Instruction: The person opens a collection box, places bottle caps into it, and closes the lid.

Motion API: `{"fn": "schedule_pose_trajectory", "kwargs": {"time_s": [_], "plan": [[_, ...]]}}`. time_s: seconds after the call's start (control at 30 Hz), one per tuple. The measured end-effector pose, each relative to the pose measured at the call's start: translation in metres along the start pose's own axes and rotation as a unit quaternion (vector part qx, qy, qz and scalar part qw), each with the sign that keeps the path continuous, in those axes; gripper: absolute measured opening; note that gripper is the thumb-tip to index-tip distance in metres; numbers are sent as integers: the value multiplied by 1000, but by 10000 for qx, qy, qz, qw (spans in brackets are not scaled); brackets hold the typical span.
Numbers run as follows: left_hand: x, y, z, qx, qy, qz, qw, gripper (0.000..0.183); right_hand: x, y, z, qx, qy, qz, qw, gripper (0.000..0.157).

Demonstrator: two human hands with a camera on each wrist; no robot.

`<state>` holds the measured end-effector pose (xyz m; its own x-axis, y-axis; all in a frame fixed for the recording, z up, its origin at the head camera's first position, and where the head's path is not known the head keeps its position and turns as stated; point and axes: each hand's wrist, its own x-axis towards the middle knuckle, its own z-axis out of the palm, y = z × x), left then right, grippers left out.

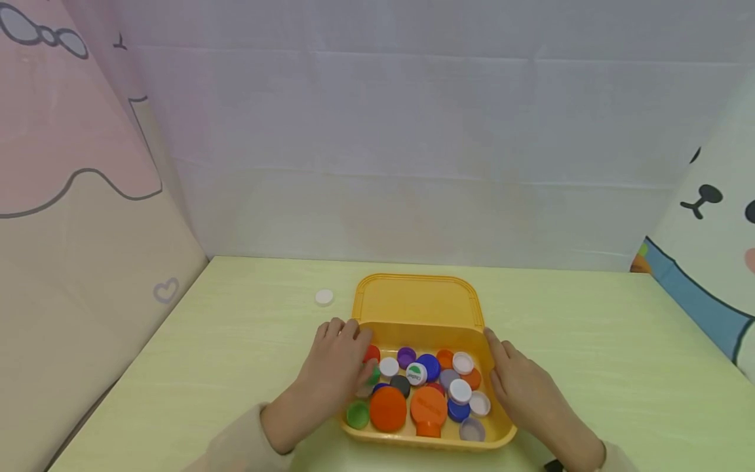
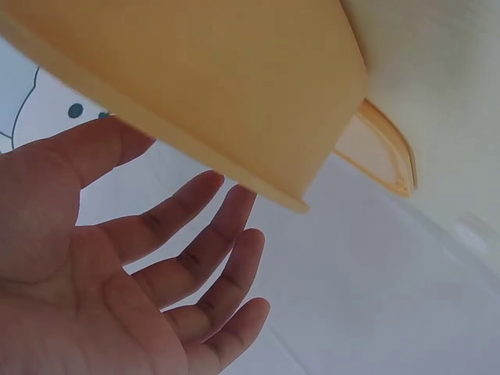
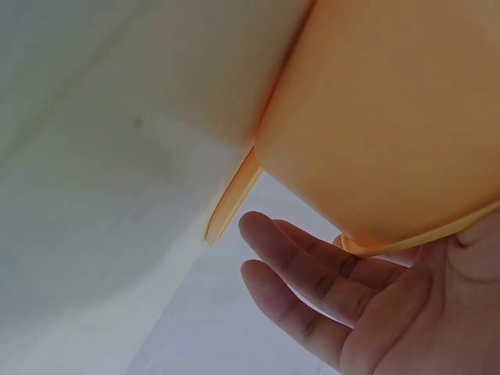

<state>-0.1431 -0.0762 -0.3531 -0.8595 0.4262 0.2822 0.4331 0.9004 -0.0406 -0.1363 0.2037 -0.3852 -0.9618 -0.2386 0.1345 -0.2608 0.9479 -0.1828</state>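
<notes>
A yellow plastic box [image 1: 433, 335] full of mixed bottle caps stands in front of me, its yellow lid [image 1: 419, 301] just behind it. My left hand [image 1: 333, 364] is over the left rim, thumb inside near a green cap [image 1: 374, 375] and a red cap [image 1: 372, 354]. In the left wrist view its fingers spread loosely by the rim. At the right rim is my right hand [image 1: 527, 390], fingers extended along the outer side and its thumb at the inner edge. Large orange caps [image 1: 388, 409] lie at the front, with white, blue, purple and grey ones around.
One white cap [image 1: 324, 297] lies alone on the pale green table [image 1: 596, 341], left of the lid. A small black object [image 1: 553, 465] shows beside my right wrist. Pale cloth [image 1: 413, 131] hangs behind the table, with printed cloth panels on both sides.
</notes>
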Motion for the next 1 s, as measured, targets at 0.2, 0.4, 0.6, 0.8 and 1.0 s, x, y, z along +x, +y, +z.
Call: {"fn": "schedule_pose_trajectory", "kwargs": {"time_s": [0.2,0.4,0.6,0.8,1.0], "plan": [[6,-9,-7,-233,160,-248,9993,33,0,0,0,4,-8,9,10000,52],[14,-23,-4,-163,493,-459,9976,34,1,0,0,41,26,-15,10000,51],[22,-38,3,-211,628,-648,9957,32,0,0,-1,56,-72,11,10000,52],[29,-55,13,-99,743,-776,9942,29,0,0,-1,41,-48,9,10000,51],[37,-72,22,-74,618,-984,9932,26,0,0,-1,61,-47,8,10000,51]]}}
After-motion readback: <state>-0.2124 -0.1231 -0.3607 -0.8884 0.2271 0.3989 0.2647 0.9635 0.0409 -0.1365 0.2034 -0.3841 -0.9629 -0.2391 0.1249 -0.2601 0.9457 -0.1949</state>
